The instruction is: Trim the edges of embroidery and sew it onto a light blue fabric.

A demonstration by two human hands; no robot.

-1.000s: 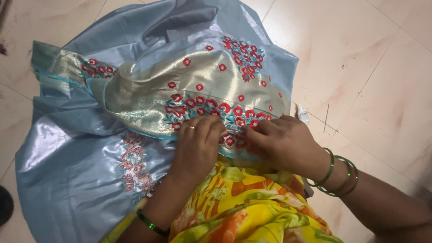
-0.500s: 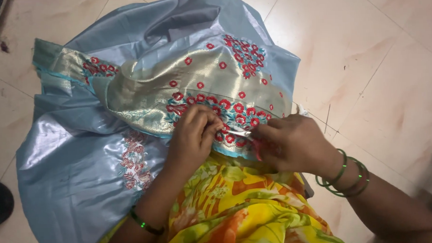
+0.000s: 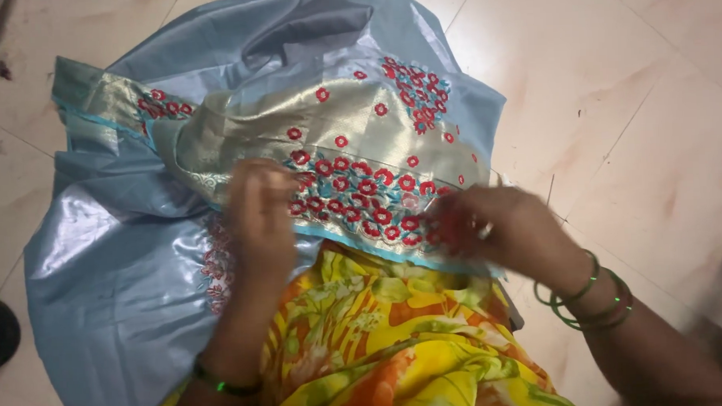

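While the embroidered blue cloth (image 3: 351, 147) is pinched by the left hand (image 3: 261, 218), the right hand (image 3: 498, 230) is blurred, its fingers' grip unreadable.

Pale tiled floor (image 3: 653, 97) under spread light-blue embroidered cloth (image 3: 116, 299).

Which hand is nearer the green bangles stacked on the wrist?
Right. The green bangles sit on the wrist just behind the right hand; the left hand rests across the embroidered cloth, far off.
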